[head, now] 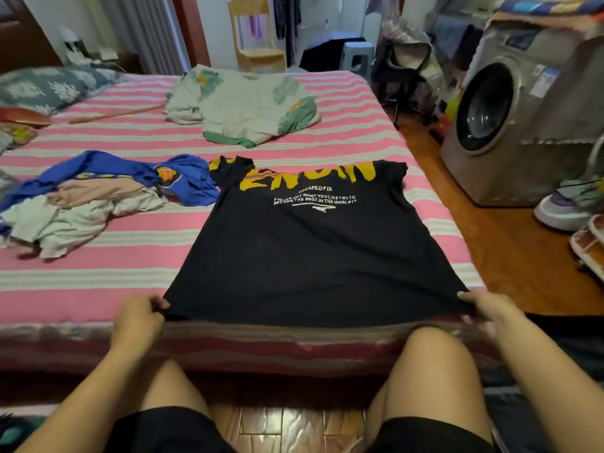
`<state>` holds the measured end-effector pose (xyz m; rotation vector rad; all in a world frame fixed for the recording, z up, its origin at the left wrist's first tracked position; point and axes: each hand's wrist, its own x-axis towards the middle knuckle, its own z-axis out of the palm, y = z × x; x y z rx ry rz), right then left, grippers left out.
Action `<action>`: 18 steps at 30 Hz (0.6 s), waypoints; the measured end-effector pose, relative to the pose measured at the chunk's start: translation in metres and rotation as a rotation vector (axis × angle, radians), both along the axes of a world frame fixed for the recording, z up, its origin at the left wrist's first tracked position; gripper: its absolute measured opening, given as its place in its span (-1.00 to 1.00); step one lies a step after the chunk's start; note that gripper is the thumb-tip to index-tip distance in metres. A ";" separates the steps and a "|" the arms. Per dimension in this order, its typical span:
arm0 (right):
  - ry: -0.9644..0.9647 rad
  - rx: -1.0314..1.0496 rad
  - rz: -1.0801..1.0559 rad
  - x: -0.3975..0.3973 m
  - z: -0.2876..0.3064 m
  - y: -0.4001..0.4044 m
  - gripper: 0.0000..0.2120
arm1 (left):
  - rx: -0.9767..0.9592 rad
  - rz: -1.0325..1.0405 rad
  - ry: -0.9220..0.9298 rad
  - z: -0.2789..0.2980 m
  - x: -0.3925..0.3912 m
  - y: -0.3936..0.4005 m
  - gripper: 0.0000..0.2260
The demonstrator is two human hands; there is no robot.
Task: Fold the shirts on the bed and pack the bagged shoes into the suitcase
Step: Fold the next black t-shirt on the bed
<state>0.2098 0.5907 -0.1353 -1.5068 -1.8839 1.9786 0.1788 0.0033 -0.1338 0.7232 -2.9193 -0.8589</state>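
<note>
at bed edge, left hand, right hand pinching black shirt hem corners

The person wears black shorts that end above the knees, leaving both legs bare. Both forearms are bare, with no sleeve in view. The left hand and right hand carry no gloves.

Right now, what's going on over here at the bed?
A person is laying out a black T-shirt flat on the striped bed. The left hand and right hand each pinch a corner of its hem at the near edge. It isn't folded yet. A heap of unfolded clothes waits to its left. No suitcase or bagged shoes are in view.
</note>
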 end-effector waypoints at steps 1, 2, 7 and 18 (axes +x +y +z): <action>-0.005 -0.059 -0.015 -0.001 0.006 -0.001 -0.97 | -0.121 -0.067 -0.101 0.001 0.002 0.002 -0.76; 0.010 -0.088 -0.041 -0.004 0.012 -0.004 -0.93 | -0.237 -0.134 -0.159 0.005 0.002 0.008 -0.77; 0.321 0.197 0.054 -0.037 0.085 -0.078 -0.89 | 0.207 -0.595 0.161 0.069 0.000 0.137 -0.51; 0.364 0.384 0.902 -0.015 0.092 -0.219 -0.49 | 1.210 0.011 0.206 0.156 -0.053 0.151 -0.85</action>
